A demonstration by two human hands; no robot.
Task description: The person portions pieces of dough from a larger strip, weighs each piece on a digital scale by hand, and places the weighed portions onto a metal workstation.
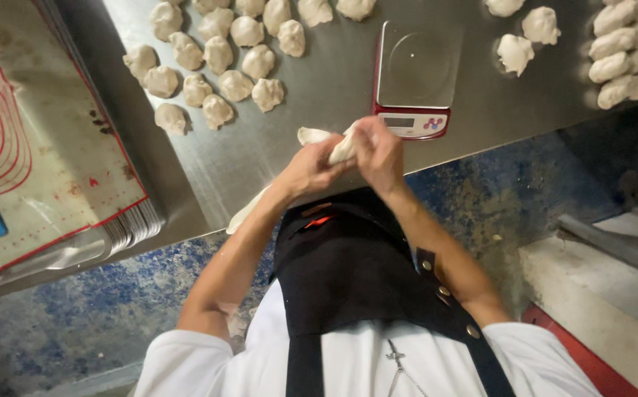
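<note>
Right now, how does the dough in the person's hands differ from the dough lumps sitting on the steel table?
The dough in the hands is stretched into a long strip trailing down toward the apron; the dough lumps are short, rounded pieces. The held dough is off the table, pinched between the left hand and right hand; the lumps rest untouched on the steel table, grouped close together. Both are the same pale, soft-looking dough.

This is a bakery kitchen. A steel surface (pixel 289 147) carries rows of dough portions (pixel 216 66) at eleven o'clock, a digital scale (pixel 416 77) at twelve, and stacked baking mats (pixel 47 162) at nine.
</note>
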